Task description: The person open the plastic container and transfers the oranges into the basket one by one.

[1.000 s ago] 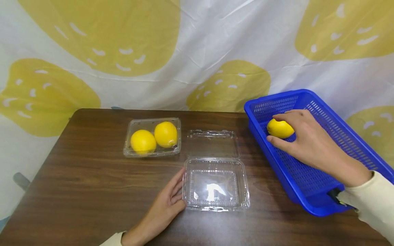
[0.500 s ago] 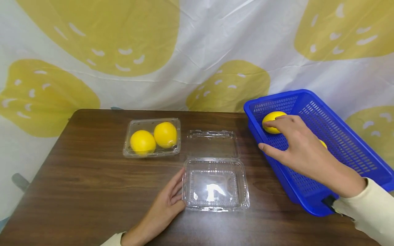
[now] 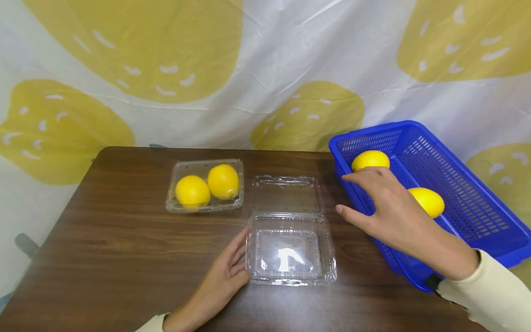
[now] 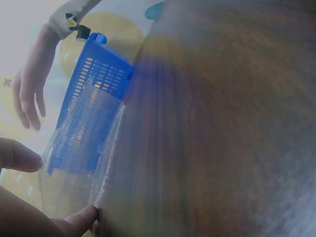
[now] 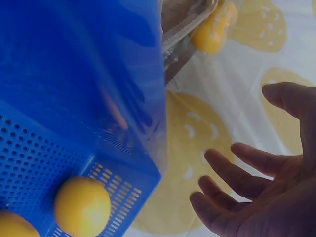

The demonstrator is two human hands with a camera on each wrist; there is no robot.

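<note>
Left hand (image 3: 224, 274) is gripping the clear box (image 3: 290, 251), likely keeping it steady (can't tell how tightly); right hand (image 3: 392, 210) is hovering empty by the blue basket (image 3: 464, 207).

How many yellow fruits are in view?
4. Leftmost rectangular clear plastic box: left round yellow fruit, right yellow fruit. Blue perforated plastic basket: far yellow fruit, near yellow fruit. The right hand may hide more.
</note>
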